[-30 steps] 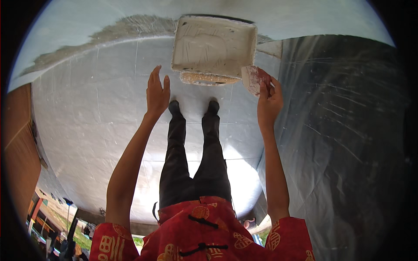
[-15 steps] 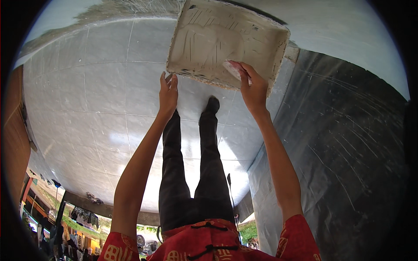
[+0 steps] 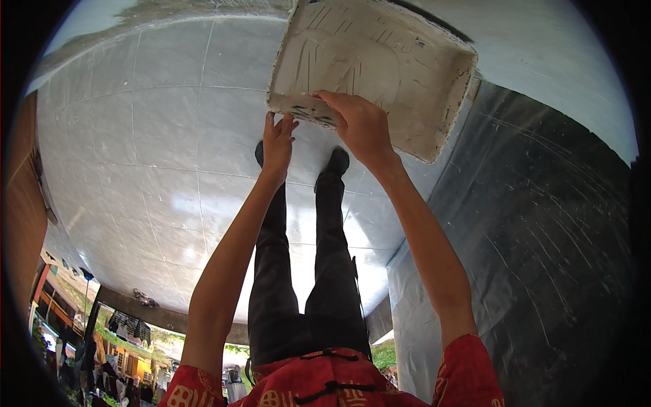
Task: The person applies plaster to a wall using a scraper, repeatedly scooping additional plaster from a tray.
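A shallow rectangular tray, with a rough, chipped rim and a beige paste-like coating inside, stands ahead of me. My right hand is bent over its near rim, fingers curled and pointing left. The flat pinkish-red and white piece it held half a second ago is hidden behind the hand now; whether it is a sponge or a scraper I cannot tell. My left hand is at the tray's near left corner, fingers apart and nothing in them. Its fingertips are at the rim; contact is unclear.
Grey tiled floor lies around my legs and dark shoes. A dark, scratched panel or sheet rises on the right. A brown surface edges the far left. Outdoor clutter and hanging cloth show at the lower left.
My right hand has swept left along the tray's near side, toward my left hand. The tray appears slightly farther right in the view. The flat piece has gone out of sight behind my right hand.
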{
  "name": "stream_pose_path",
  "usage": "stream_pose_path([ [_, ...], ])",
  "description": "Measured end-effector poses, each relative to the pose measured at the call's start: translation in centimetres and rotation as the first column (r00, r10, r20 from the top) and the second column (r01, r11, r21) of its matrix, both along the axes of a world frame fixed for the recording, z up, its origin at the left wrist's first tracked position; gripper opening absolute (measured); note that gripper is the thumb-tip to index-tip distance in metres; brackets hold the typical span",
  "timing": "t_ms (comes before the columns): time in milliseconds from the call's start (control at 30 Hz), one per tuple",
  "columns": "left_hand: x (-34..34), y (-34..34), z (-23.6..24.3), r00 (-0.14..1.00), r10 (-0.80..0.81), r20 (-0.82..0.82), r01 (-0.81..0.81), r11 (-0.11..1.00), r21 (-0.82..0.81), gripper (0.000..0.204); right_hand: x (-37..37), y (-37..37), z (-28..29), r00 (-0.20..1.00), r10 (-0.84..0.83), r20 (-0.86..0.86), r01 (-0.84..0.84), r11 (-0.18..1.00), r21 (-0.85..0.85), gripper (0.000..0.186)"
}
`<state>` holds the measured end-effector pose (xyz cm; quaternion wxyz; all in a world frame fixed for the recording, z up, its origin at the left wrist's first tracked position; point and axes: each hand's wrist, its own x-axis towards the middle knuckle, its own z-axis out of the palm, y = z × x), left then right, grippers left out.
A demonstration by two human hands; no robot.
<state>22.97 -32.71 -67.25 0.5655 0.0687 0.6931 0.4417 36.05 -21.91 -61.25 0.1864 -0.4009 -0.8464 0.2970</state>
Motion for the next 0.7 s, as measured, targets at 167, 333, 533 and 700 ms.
stream_pose_path([
  [167,-0.5,0.1,0.1,0.998,-0.016,0.060,0.014,0.999,0.035,0.056,0.0,-1.0,0.2,0.992,0.113,0.061,-0.117,0.991,0.060,0.037],
  [333,-0.6,0.0,-0.5,0.989,-0.007,0.146,-0.003,0.998,0.063,0.046,1.2,-1.2,-0.4,0.980,0.183,0.082,-0.188,0.980,0.058,0.040],
  [533,-0.5,0.2,-0.3,0.940,0.079,0.332,-0.132,0.981,0.142,0.045,1.3,-0.6,-0.2,0.983,0.184,0.022,-0.183,0.982,-0.054,0.035],
  [700,-0.2,0.3,-0.1,0.897,0.150,0.415,-0.215,0.970,0.115,0.047,1.2,0.6,0.2,0.994,0.090,0.055,-0.078,0.979,-0.190,0.029],
])
